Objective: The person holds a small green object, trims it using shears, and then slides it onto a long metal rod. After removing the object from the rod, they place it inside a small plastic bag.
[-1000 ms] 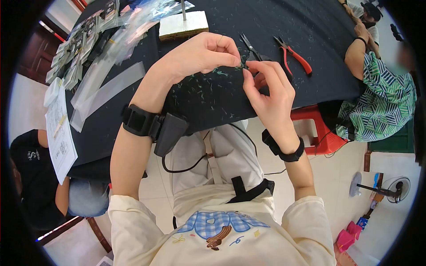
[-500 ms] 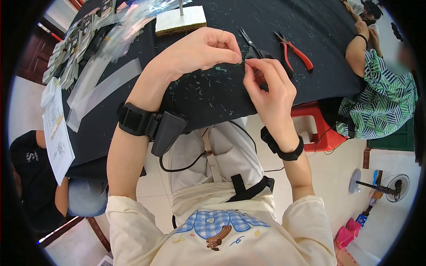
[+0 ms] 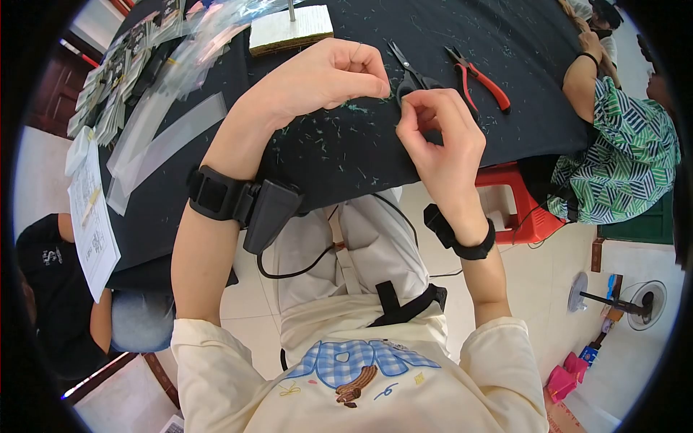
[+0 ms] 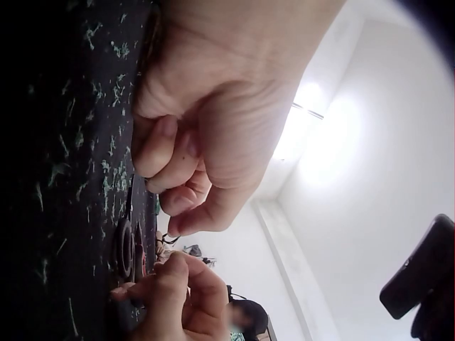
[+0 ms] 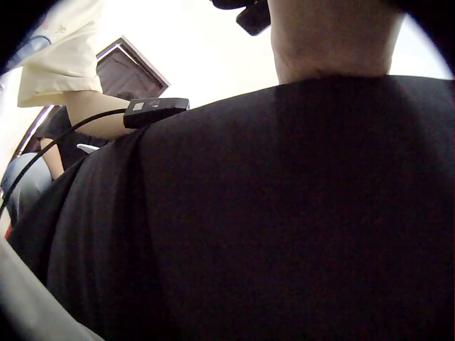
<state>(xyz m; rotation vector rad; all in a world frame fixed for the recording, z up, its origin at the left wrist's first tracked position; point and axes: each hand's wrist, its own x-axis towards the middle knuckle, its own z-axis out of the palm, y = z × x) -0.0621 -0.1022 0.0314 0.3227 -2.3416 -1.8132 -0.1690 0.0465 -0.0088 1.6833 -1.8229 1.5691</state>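
Observation:
My left hand (image 3: 325,78) is raised over the black cloth, thumb and forefinger pinched together, the other fingers curled in. At its fingertips the left wrist view shows a thin dark strand (image 4: 170,239), small and partly hidden. Facing it, my right hand (image 3: 446,137) pinches with thumb and forefinger close to the strand. The tips of the two hands are a short gap apart. Just beyond the right fingertips lie scissors (image 3: 410,71) with dark handles, blades pointing away. The right wrist view shows only the wrist and cloth, the fingers being hidden.
Red-handled pliers (image 3: 487,86) lie right of the scissors. Green snippets (image 3: 354,108) litter the black cloth (image 3: 332,173). A white block (image 3: 292,30) with a metal rod stands behind the left hand. Clear plastic strips (image 3: 173,137), packets (image 3: 130,68) and a paper sheet (image 3: 94,216) lie left.
The fingertips of both hands have drawn slightly apart, the left going up and left. My right fingers have folded in more tightly. The view has shifted a little.

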